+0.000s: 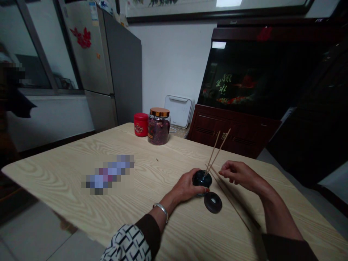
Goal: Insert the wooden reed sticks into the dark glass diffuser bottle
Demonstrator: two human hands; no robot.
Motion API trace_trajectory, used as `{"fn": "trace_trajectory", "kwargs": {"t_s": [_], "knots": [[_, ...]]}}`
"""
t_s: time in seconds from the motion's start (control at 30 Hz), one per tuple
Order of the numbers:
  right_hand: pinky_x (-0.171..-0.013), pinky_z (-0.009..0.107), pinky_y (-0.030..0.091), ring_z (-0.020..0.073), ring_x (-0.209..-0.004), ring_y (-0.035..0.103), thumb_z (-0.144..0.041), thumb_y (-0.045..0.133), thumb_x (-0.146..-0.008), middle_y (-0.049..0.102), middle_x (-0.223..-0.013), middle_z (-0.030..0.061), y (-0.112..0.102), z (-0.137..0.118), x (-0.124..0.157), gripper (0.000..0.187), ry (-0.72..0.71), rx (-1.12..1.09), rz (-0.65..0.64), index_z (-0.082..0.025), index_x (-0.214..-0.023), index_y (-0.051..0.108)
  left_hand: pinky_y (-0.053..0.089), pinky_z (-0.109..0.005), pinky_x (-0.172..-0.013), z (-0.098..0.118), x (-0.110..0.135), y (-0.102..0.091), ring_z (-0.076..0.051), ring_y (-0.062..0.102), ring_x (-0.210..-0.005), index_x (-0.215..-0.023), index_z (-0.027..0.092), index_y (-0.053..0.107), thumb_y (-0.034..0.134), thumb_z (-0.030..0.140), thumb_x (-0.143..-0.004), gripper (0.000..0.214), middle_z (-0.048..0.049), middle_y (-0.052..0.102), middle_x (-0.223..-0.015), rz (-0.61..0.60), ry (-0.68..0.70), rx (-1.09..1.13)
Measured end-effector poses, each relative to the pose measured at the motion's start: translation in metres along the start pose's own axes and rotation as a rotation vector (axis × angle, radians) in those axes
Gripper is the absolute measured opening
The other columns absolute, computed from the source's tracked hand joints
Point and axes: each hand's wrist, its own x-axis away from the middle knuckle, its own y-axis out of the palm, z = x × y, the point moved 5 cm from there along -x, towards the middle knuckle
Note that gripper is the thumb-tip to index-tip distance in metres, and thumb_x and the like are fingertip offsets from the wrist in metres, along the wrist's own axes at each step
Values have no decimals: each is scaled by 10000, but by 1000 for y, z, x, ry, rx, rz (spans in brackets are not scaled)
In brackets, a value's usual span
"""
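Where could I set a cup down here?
Bare table lies left of the blurred patch, and between the glass jar and left hand. It's crowded between there and the right hand, around the dark pot, lid and sticks.

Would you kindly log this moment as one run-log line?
Left hand: on dark round pot holding thin sticks | right hand: open, empty | dark holed disc on table
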Motion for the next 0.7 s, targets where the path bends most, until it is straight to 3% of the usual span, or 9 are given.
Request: {"fn": "trace_trajectory", "kwargs": {"t_s": [0.13,0.2,0.43,0.6,0.7], "knots": [[-523,242,375,142,-589,575,-250,700,-673,655,-661,39,10,44,-9,93,171,380,-51,-176,-658,645,461,-305,-884,-1,0,0,-216,606,-985,-1203,152,594,828,259,-630,628,-67,670,-1073,0,-24,7],[-529,248,374,154,-603,591,-229,724,-626,667,-658,41,20,56,-9,79,246,452,-114,-180,-642,663,460,-306,-887,1,0,1,-213,607,-979,-1201,149,594,826,256,-631,624,-66,671,-1067,2,-27,9],[-502,230,379,136,-519,572,-246,696,-633,613,-523,7,41,62,-4,110,350,328,-257,-171,-579,636,461,-305,-886,3,1,2,-207,603,-974,-1205,138,594,825,235,-620,636,-64,667,-1053,-4,-35,41],[-507,217,400,136,-550,598,-219,678,-618,637,-561,14,31,59,-7,99,307,281,-170,-174,-582,598,462,-295,-868,3,1,1,-202,601,-964,-1205,143,590,827,249,-629,631,-65,666,-1062,-11,-25,40],[-468,212,403,131,-517,601,-270,625,-681,651,-596,26,13,49,-6,130,225,80,-83,-180,-618,555,461,-297,-867,3,1,1,-206,601,-973,-1203,150,594,825,257,-638,620,-67,667,-1070,-11,-12,36]]}}
